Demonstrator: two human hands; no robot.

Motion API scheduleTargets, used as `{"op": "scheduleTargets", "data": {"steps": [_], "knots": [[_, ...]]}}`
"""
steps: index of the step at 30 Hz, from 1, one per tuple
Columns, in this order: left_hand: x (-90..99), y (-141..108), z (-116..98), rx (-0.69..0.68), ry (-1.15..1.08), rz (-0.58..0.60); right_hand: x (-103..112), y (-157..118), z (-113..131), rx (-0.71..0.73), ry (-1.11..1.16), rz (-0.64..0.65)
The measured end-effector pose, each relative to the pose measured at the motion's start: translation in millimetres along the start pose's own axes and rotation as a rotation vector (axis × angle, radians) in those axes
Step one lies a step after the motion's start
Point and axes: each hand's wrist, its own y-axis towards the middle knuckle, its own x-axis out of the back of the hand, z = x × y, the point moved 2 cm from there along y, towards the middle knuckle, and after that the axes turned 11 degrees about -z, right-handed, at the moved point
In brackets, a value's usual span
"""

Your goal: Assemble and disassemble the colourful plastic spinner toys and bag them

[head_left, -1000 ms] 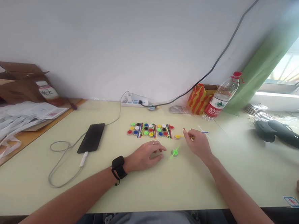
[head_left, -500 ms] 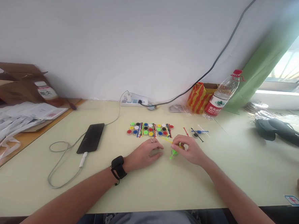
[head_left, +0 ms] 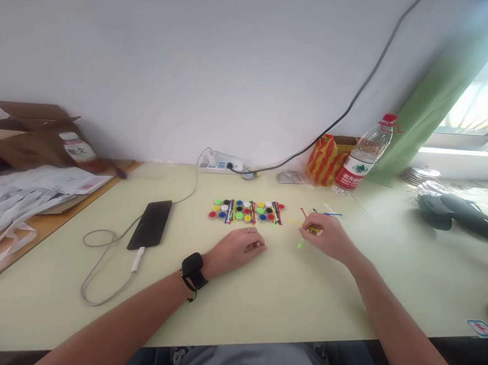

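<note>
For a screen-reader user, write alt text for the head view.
A right hand, fingers down among coloured arrows, and left hand near rows of coloured discs, on a pale table. A phone lies to the left; a bottle stands at the back right.

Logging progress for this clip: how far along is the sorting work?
Looks done: coloured discs in a block, with bundled arrows among them. In hand: the right hand is at yellow and green pieces; something yellow shows under the left hand. Apparently left: red arrow, blue arrow.
</note>
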Motion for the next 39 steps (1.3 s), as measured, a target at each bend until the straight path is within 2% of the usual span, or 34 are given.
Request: {"op": "scheduleTargets", "data": {"steps": [5,7,10,13,16,19,21,24,26,29,32,34,36,39], "knots": [[-2.1,-1,-1,-0.043,-0.123,-0.003,26,8,-31,-0.192,-0.034,-0.437],[-0.9,0,0,-0.046,-0.083,-0.027,32,8,-40,-0.269,-0.067,-0.512],[1.5,0,1,-0.004,0.012,-0.022,37,8,-51,-0.348,-0.142,-0.522],[3.5,-1,-1,0.02,0.051,0.02,37,5,-64,-0.418,-0.268,-0.468],[5.9,-3,-5,-0.019,0.036,0.016,34,1,-78,-0.475,-0.368,-0.382],[7.6,-4,-6,-0.045,-0.012,0.011,33,0,-84,-0.457,-0.382,-0.334],[7.9,-4,-5,-0.04,-0.036,0.008,33,1,-80,-0.418,-0.338,-0.349],[8.5,-2,-2,-0.014,-0.029,-0.032,30,6,-59,-0.318,-0.168,-0.381],[9.6,-1,0,0.017,-0.01,-0.065,21,7,-39,-0.244,-0.009,-0.328],[13.6,1,-1,0.043,0.008,-0.125,-2,2,-6,-0.176,0.231,-0.096],[19.1,2,-6,-0.012,-0.008,-0.181,-29,-8,24,-0.138,0.4,0.147],[20.4,1,-9,-0.072,-0.03,-0.142,-42,-15,39,-0.134,0.472,0.273],[18.7,0,-8,-0.096,-0.045,-0.068,-50,-20,47,-0.145,0.523,0.347],[12.7,0,-2,-0.073,-0.047,-0.02,-53,-22,49,-0.163,0.554,0.347]]}}
